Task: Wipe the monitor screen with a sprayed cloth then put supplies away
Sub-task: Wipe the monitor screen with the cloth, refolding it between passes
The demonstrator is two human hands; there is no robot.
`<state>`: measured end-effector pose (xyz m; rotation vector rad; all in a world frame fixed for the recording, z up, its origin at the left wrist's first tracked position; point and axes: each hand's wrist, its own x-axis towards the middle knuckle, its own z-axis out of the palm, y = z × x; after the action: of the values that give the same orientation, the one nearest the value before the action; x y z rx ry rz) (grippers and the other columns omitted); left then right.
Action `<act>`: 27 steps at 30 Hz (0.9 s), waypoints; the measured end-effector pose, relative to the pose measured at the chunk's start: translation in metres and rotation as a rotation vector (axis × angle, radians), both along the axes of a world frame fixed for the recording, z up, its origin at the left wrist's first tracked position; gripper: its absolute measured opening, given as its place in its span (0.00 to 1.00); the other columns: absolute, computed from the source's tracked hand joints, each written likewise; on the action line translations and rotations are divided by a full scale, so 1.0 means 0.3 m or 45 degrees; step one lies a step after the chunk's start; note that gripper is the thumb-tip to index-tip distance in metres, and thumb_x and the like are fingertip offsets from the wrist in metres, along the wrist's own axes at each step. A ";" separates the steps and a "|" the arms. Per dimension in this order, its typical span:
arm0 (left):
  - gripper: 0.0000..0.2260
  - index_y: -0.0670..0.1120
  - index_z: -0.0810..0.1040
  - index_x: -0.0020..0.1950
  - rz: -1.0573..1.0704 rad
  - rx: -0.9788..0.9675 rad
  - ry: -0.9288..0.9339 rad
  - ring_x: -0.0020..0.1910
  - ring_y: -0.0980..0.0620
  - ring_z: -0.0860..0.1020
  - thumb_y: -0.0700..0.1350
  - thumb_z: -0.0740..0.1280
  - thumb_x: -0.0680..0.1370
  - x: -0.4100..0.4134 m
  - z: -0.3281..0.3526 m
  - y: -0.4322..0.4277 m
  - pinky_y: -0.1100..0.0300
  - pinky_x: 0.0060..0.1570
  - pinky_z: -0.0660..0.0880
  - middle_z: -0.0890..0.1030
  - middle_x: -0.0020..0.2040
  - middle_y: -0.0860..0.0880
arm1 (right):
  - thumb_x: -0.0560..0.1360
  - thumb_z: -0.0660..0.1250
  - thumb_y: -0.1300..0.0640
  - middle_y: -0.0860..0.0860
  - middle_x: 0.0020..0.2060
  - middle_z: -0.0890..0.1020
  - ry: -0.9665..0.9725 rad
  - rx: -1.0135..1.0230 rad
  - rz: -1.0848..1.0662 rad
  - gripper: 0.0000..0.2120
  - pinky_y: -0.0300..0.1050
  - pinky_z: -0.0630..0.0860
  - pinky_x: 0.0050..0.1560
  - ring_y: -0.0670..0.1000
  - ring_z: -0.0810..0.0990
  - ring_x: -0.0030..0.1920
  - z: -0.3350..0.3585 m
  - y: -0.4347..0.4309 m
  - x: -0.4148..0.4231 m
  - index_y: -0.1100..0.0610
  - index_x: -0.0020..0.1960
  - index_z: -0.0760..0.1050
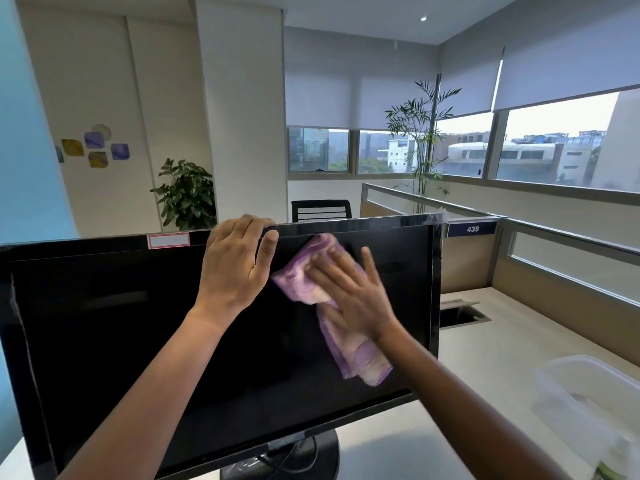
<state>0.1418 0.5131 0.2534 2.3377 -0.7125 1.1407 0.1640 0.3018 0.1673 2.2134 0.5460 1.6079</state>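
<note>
A black monitor (114,327) with a dark screen stands on the desk in front of me. My left hand (235,265) grips its top edge, fingers curled over the bezel and thumb on the front. My right hand (353,292) presses a purple and white cloth (356,362) flat against the upper right part of the screen, fingers straight and spread. The cloth hangs down below my palm.
A clear plastic bin (595,386) stands on the white desk (485,344) at the right. A cable hatch (462,315) is set into the desk behind the monitor. Low partitions (554,258) border the desk at the right and back. Cables lie on the monitor's round base (322,452).
</note>
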 end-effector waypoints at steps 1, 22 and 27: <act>0.44 0.43 0.76 0.59 0.004 -0.002 0.005 0.61 0.45 0.74 0.68 0.30 0.72 0.001 0.000 0.000 0.55 0.64 0.60 0.79 0.57 0.45 | 0.74 0.56 0.44 0.49 0.65 0.76 -0.017 0.024 -0.038 0.25 0.59 0.43 0.73 0.52 0.67 0.68 0.014 -0.055 0.001 0.49 0.69 0.66; 0.48 0.43 0.71 0.65 -0.069 0.058 0.077 0.66 0.46 0.69 0.72 0.29 0.67 -0.004 0.004 0.025 0.53 0.69 0.57 0.75 0.63 0.46 | 0.78 0.41 0.41 0.49 0.76 0.46 0.147 1.431 0.090 0.29 0.51 0.41 0.76 0.50 0.41 0.76 -0.035 0.128 -0.020 0.52 0.75 0.43; 0.48 0.43 0.69 0.66 -0.059 0.146 0.049 0.66 0.45 0.69 0.71 0.28 0.68 -0.001 0.007 0.037 0.57 0.67 0.56 0.74 0.65 0.44 | 0.79 0.41 0.41 0.51 0.75 0.52 0.288 1.095 0.173 0.27 0.53 0.41 0.75 0.52 0.45 0.76 -0.086 0.421 -0.039 0.52 0.75 0.47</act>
<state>0.1414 0.5242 0.2553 2.4173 -0.8334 1.0579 0.1522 0.4283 0.1415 3.0478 0.0300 1.9085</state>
